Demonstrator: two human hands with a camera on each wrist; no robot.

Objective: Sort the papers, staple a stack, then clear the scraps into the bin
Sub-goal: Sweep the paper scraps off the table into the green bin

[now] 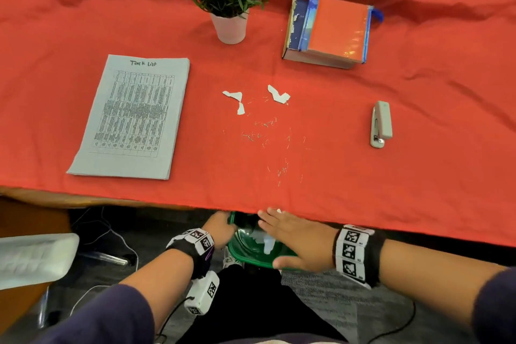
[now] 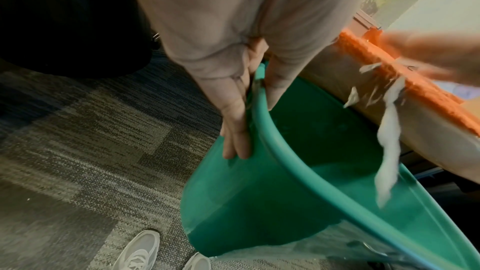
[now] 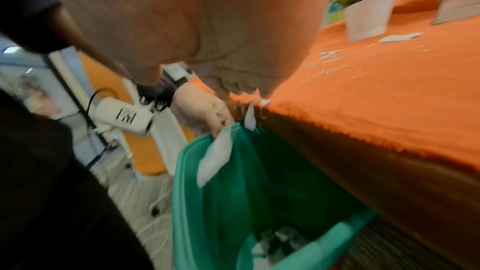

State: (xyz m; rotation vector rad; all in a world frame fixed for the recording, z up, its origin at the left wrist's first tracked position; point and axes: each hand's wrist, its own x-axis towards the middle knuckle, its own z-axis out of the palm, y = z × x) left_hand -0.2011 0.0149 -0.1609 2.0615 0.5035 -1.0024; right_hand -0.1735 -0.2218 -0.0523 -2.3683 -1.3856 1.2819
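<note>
Holding the green bin (image 1: 252, 255) under the worktop (image 1: 391, 204) edge, the left hand (image 1: 220, 227) grips its rim while the flat, open right hand (image 1: 296, 237) sweeps scraps in; remaining scraps (image 1: 237, 99) lie farther back, nearer the right hand.

Handwritten heading "Task list" stands atop the paper stack (image 1: 131, 117), far forward-left of the left hand (image 1: 220, 227) (printed table beneath illegible).
</note>
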